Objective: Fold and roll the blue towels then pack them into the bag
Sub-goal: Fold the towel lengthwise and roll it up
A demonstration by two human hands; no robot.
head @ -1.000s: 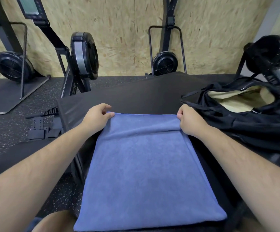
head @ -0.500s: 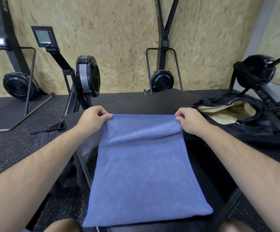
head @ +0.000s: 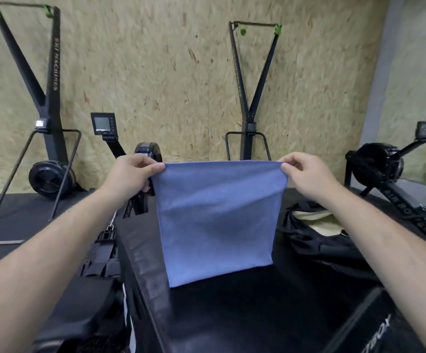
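Towel: A blue towel [head: 217,220], soft, matte and fine-napped, hung upright as a near-rectangular panel. Its top edge was pulled straight and a shallow diagonal crease ran across its upper half.

Left hand: The left hand [head: 127,177] pinched the towel's upper left corner between the thumb and curled fingers, forearm bare.

Right hand: The right hand [head: 306,174] pinched the upper right corner between thumb and forefinger, with the other fingers curled loosely behind.

Where the towel was: It was held in the air between the two hands, over the padded block [head: 257,314] and just left of the bag. Its lower edge came down to the block's top, but whether the two touched could not be told.

Bag: A black bag [head: 316,245] of limp, crumpled fabric lay on the block's right side. Its mouth gaped to show a pale cream lining.

Block: It was a large, boxy form covered in smooth black vinyl with a slight sheen, and its corners were stitched.

Backdrop: The wall [head: 155,72] was rough, flaky strand board in straw tones. A Y-shaped black ski machine [head: 51,98] stood against it at left, and a second ski machine [head: 250,98] at centre, both on thin tubular legs.

Sides: A rowing machine [head: 379,166] with a round black flywheel housing sat at right. A small square monitor [head: 103,124] on an angled arm stood left of centre.

Floor: A dark, flat rubber mat [head: 16,212] lay under the left machine.
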